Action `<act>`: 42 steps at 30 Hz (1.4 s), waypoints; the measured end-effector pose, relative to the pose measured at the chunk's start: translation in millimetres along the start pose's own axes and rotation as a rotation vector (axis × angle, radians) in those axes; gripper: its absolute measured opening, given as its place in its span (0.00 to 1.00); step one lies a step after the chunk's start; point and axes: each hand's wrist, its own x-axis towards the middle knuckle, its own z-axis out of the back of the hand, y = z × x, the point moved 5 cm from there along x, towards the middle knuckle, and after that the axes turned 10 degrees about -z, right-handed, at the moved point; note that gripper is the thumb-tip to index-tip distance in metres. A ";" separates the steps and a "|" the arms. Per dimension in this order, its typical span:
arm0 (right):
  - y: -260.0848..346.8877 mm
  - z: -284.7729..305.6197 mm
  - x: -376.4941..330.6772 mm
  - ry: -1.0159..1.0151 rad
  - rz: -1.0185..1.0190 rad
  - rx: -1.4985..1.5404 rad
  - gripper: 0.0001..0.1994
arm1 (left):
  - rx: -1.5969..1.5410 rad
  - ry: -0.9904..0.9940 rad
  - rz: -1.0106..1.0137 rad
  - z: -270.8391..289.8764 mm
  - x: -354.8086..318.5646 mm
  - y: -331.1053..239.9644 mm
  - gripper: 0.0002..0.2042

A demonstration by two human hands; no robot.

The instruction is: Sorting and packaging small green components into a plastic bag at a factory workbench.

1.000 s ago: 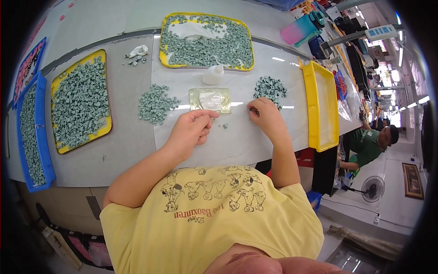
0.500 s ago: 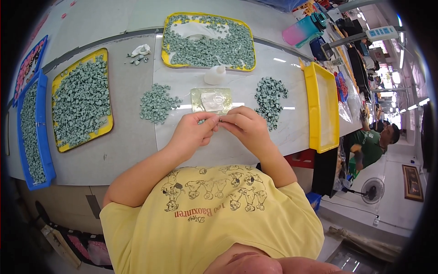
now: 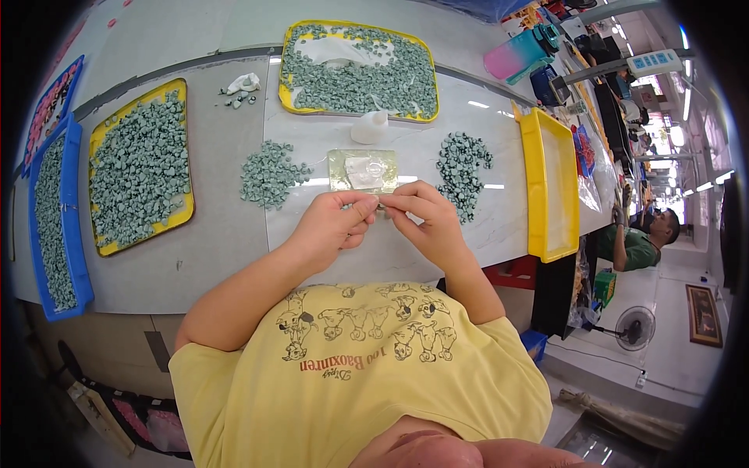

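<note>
The left hand and right hand are meeting fingertip to fingertip, each grip pinching narrowly; anything between is too small to tell. Green piece piles are lying at ten o'clock and two o'clock. Braced, squarely facing fingertips and light, even pressure should be serving best.

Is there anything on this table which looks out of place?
Perhaps a crumpled white wad and a few loose pieces: they lie between two filled yellow trays, outside both, apart from the larger green piles.
</note>
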 end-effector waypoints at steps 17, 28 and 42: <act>-1.7 -7.9 7.5 -0.144 0.373 -0.263 0.14 | 0.095 -0.067 -0.049 8.1 -4.9 -9.9 0.10; -13.9 -15.7 20.5 -0.219 0.513 -0.524 0.15 | 0.104 -0.049 -0.059 19.8 1.8 -3.7 0.11; -17.3 -17.4 20.7 -0.228 0.376 -0.372 0.11 | 0.001 -0.093 0.011 15.9 0.1 -6.0 0.08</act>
